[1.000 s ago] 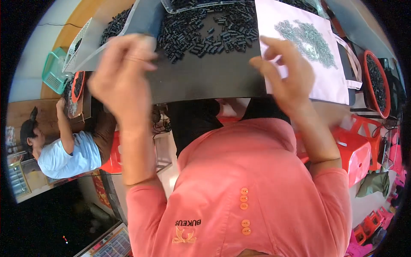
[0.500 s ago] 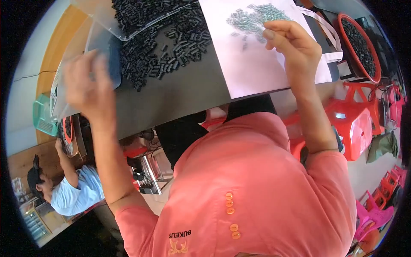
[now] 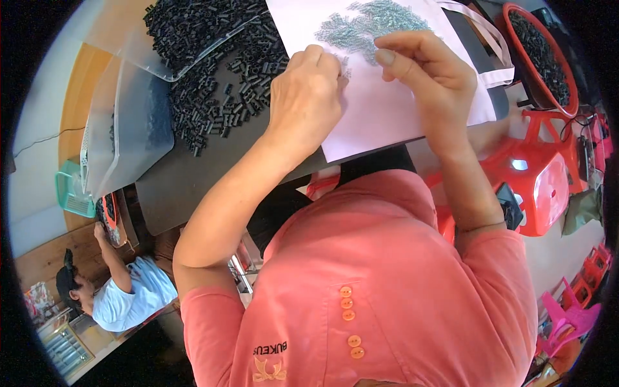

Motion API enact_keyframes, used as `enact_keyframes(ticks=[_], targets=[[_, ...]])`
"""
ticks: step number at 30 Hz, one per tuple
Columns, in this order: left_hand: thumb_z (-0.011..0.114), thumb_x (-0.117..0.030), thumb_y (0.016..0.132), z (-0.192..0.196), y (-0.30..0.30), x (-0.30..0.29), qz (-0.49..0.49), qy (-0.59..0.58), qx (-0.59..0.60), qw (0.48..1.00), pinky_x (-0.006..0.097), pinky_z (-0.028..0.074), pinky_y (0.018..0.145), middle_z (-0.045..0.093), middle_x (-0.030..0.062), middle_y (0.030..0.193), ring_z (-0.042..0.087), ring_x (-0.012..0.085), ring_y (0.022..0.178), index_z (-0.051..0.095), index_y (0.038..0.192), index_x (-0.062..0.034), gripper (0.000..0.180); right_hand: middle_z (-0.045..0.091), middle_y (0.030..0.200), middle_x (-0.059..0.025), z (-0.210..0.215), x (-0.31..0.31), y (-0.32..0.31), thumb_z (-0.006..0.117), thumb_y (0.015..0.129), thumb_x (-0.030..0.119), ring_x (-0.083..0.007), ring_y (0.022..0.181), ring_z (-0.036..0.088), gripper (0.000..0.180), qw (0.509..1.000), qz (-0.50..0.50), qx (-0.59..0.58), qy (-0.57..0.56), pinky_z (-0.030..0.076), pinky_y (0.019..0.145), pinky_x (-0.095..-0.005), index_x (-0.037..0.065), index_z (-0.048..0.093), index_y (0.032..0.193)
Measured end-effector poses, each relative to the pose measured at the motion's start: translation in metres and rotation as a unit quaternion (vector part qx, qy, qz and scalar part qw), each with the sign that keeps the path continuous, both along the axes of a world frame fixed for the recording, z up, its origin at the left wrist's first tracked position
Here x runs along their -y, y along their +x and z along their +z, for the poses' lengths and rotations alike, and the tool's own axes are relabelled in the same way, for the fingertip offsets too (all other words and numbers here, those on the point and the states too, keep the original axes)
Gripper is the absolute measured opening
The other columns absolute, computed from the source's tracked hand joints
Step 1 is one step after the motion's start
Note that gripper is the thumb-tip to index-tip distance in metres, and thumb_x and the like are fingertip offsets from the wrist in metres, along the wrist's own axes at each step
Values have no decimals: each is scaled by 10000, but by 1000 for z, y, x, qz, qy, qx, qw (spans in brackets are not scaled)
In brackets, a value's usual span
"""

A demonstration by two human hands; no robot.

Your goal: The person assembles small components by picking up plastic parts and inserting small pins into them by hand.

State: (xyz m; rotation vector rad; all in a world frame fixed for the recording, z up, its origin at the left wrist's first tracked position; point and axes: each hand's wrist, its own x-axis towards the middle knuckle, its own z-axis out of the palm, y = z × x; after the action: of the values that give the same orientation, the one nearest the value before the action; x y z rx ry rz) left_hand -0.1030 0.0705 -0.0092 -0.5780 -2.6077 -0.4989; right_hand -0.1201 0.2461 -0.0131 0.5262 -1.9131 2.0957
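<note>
Two bare hands, our own, work over a black tabletop (image 3: 180, 190), seen from above through a wide, curving lens. Our left hand (image 3: 308, 93) shows its back, with the fingers curled downward at the left part of a pale pink tote bag (image 3: 371, 122) that lies flat. Its fingertips are hidden, so we cannot tell whether they grip anything. Our right hand (image 3: 440, 80) is raised over the bag, its fingers bent and the tips of thumb and forefinger close together; we cannot tell whether something tiny is pinched between them. The pile of small silvery-green springs (image 3: 371, 26) lies on the upper part of the bag, beyond our left hand and partly behind our right fingertips.

Left of the bag, short black tubes (image 3: 232, 106) are scattered on the table. More fill a clear plastic tub (image 3: 113, 29) at the upper left; another translucent bin (image 3: 135, 132) stands nearer us. At the far right, a red oval basin (image 3: 573, 97) holds black pieces, above a glossy red plastic stool (image 3: 535, 177). We wear a coral shirt (image 3: 387, 258) with orange buttons (image 3: 347, 303). At the lower left, a co-worker (image 3: 135, 293) in pale blue and a dark cap reaches toward a second red container.
</note>
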Motion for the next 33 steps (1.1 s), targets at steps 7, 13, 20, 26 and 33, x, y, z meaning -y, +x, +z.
enact_keyframes(ticks=[7, 13, 20, 26, 33], targets=[[682, -58, 796, -2, 3, 4, -8, 123, 19, 992, 379, 487, 585, 602, 117, 779, 613, 257, 682, 577, 819, -8, 118, 645, 713, -11, 0, -1, -1, 682, 835, 52, -55, 662, 571, 115, 999, 9, -14, 35, 454, 594, -210, 21, 698, 946], [651, -109, 893, 22, 24, 2, 29, 414, 266, 870, 240, 423, 544, 594, 16, 702, 507, 75, 615, 613, 852, 4, 126, 661, 804, -72, -3, 3, -5, 666, 824, 46, -144, 749, 628, 149, 987, 56, -75, 132, 484, 665, -275, 17, 685, 968], [642, -118, 907, 23, 33, 1, 16, 540, 325, 776, 194, 388, 522, 598, 2, 732, 503, 58, 604, 624, 867, -22, 106, 658, 807, -83, -1, 8, -2, 658, 832, 72, -160, 755, 631, 120, 982, 124, -53, 135, 477, 668, -281, 10, 677, 934], [643, -120, 907, 22, 35, -1, 6, 571, 323, 755, 189, 377, 458, 610, 22, 722, 513, 60, 562, 631, 877, -6, 119, 653, 774, -83, -5, 9, -2, 658, 831, 72, -156, 721, 622, 101, 986, 108, -53, 118, 471, 649, -280, 9, 677, 908], [609, -128, 930, 21, 32, 2, 8, 588, 355, 727, 220, 380, 439, 603, 72, 747, 517, 112, 530, 608, 921, 39, 167, 632, 766, -87, 0, 9, 1, 669, 814, 55, -172, 703, 616, 97, 981, 89, -80, 151, 467, 631, -282, 8, 658, 898]])
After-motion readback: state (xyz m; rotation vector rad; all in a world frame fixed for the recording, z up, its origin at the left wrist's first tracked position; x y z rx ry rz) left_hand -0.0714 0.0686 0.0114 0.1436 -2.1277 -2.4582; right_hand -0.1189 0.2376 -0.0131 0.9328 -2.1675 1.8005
